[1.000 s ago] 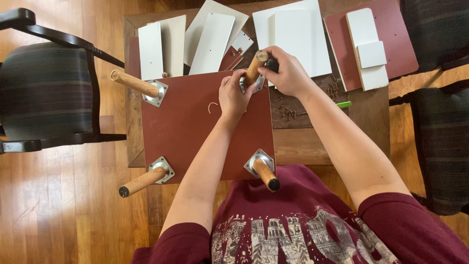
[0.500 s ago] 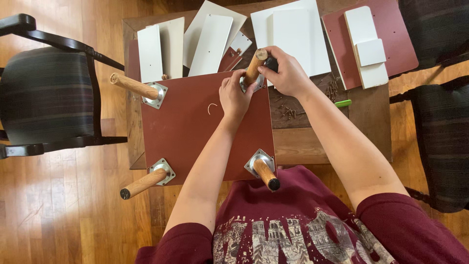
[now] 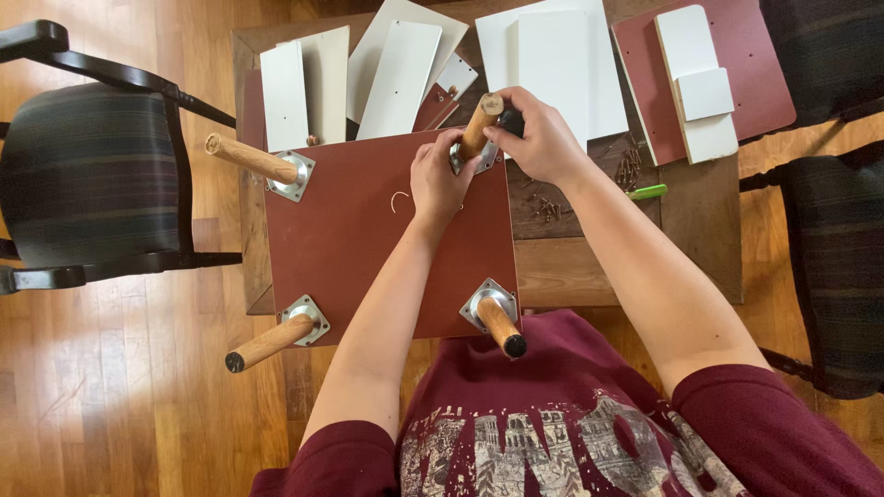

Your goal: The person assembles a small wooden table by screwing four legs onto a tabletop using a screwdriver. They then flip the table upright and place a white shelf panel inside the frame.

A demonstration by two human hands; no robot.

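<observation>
A dark red square board lies on a wooden table, with a wooden leg on a metal plate at each corner. My left hand presses on the far-right metal plate at the foot of the far-right leg. My right hand is closed around a dark tool right beside that leg; most of the tool is hidden in the fist. The other legs stand at the far left, near left and near right.
White panels and a red panel carrying white pieces lie at the table's far side. Loose screws and a green-handled tool lie right of the board. A dark chair stands left, another right.
Both hands stay at the far-right leg, with only slight shifts of the fingers. The board and the other legs have not moved.
</observation>
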